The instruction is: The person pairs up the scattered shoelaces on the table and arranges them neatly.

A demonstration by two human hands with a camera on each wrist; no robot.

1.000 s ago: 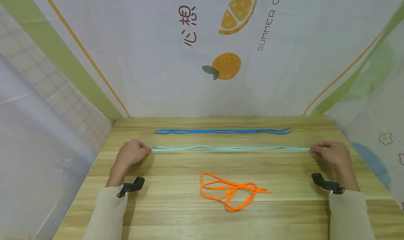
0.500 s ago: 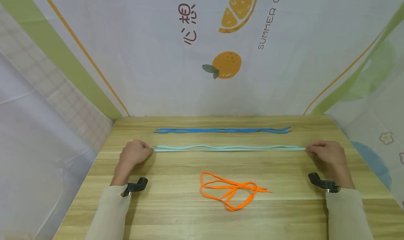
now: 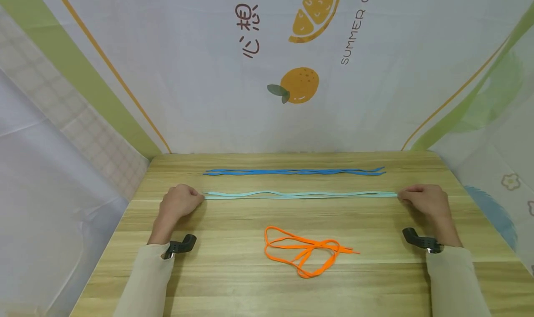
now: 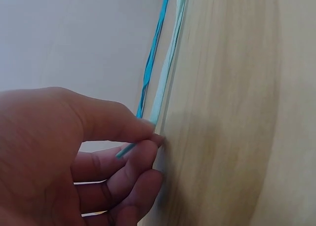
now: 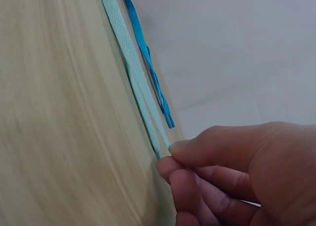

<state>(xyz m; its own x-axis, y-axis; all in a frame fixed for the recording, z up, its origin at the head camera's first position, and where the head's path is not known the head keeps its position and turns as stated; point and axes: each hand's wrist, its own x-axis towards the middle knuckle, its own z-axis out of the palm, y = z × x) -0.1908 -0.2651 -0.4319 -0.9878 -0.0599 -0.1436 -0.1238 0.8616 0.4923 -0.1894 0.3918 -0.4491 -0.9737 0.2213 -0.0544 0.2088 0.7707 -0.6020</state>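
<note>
Mint lace: pretty much mid-depth on the table [image 3: 233, 289] – the mint lace [image 3: 300, 196] was laid out as two strands side by side. Whether one folded lace or a pair was shown couldn't be told.
Long axis: 9 to 3 o'clock, with 12 taken as the far table edge. The near strand was kept close to straight, the far one was left a bit wavy.
Nearer hand: neither, really – an end was held at each side.
From the left hand [image 3: 177, 201]: the lace was led off toward 3 o'clock.
From the right hand [image 3: 427, 200]: it was led off toward 9, both strands brought together at the fingertips.
Left grip: the near strand was pinched between thumb and finger, a short tip left poking out. The far strand's end was left just beside the fingertips, seemingly loose.
Right grip: one strand was pinched under the thumb; whether the other was gripped too couldn't be told.
Pose: both hands were held low, the left angled toward 2 o'clock, the right toward 10, spare fingers curled.
Neighbours: the blue laces [image 3: 271, 172] were lined up parallel at 12, the orange lace [image 3: 318, 245] was left loosely looped at 6.
</note>
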